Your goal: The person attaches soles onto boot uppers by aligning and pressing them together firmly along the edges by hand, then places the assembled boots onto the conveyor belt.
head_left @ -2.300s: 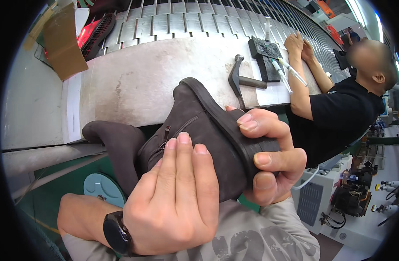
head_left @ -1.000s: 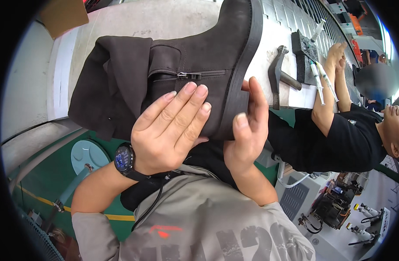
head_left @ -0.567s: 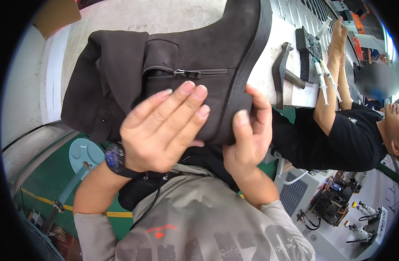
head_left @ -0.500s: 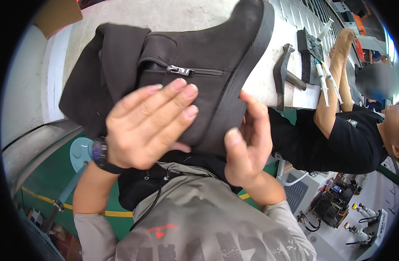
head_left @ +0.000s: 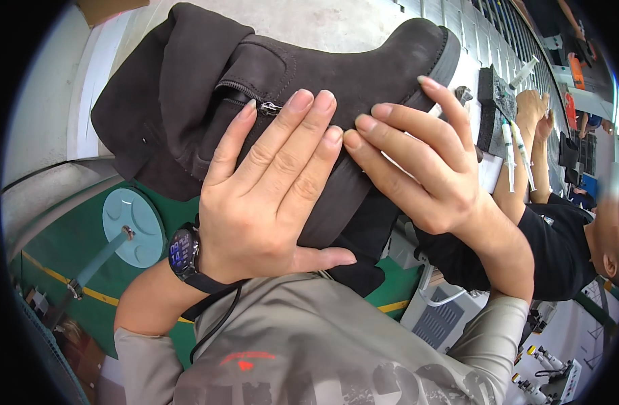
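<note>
A dark brown boot (head_left: 336,71) lies on its side before me, toe to the upper right and soft shaft folded at the left. My left hand (head_left: 269,182) lies flat over its side near the heel, fingers outstretched across part of the zipper (head_left: 270,108). The zipper's silver pull shows just above the fingers. My right hand (head_left: 424,158) rests along the sole edge, fingers spread and slightly bent, fingertips touching the upper and the seam by the sole. Neither hand grips anything visible.
A hammer (head_left: 463,94), partly hidden, lies beyond my right hand. Next to it stand a black block (head_left: 493,111) and syringes (head_left: 508,145). A co-worker's arms (head_left: 525,135) reach in at the right. A light blue round stool (head_left: 135,226) is on the green floor at left.
My right hand has left the sole's outer side and now lies over the boot's edge. My left hand has shifted right, fingers spreading. The boot has turned slightly, toe moving right.
</note>
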`<action>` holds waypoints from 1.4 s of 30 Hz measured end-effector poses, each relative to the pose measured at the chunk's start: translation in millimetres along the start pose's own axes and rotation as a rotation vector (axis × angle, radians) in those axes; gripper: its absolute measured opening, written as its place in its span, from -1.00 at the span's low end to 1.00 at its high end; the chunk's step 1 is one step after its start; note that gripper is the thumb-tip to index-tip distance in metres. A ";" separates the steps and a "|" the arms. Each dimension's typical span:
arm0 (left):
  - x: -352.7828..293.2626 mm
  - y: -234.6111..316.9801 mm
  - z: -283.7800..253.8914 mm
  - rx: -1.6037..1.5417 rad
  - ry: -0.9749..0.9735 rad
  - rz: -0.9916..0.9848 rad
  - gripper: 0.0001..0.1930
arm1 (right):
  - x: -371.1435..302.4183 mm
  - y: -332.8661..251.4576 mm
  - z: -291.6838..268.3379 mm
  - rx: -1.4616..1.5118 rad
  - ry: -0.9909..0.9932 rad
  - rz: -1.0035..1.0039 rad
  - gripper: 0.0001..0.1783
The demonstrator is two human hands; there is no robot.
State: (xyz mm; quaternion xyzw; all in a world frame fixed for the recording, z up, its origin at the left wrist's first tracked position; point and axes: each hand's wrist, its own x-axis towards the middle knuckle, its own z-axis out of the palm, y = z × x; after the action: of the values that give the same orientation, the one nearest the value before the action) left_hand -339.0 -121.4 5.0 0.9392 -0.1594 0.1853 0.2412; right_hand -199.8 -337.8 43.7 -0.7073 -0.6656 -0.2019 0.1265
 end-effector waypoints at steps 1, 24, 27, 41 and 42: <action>0.6 0.3 1.3 0.019 0.003 0.004 0.16 | -0.3 6.2 9.6 0.009 0.108 -0.056 -0.66; 4.1 6.1 -1.2 0.079 -0.055 -0.018 -0.12 | 16.3 13.6 3.2 0.244 0.030 -0.007 -0.62; 2.8 5.0 -2.2 0.058 -0.053 -0.034 -0.14 | 19.2 21.2 -14.8 0.199 -0.109 0.092 -0.56; 16.5 -13.7 -24.4 -0.254 -0.064 0.001 -0.09 | 17.3 21.4 -30.0 0.252 -0.010 0.386 -0.61; 26.8 -22.6 -24.5 -0.273 0.032 0.037 -0.05 | 7.1 15.5 -26.2 0.275 0.170 0.471 -0.71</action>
State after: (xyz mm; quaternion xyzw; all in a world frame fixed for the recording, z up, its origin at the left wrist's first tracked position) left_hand -313.3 -95.7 27.5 0.8915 -0.1965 0.1813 0.3657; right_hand -187.3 -344.5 71.5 -0.7992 -0.4911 -0.1332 0.3200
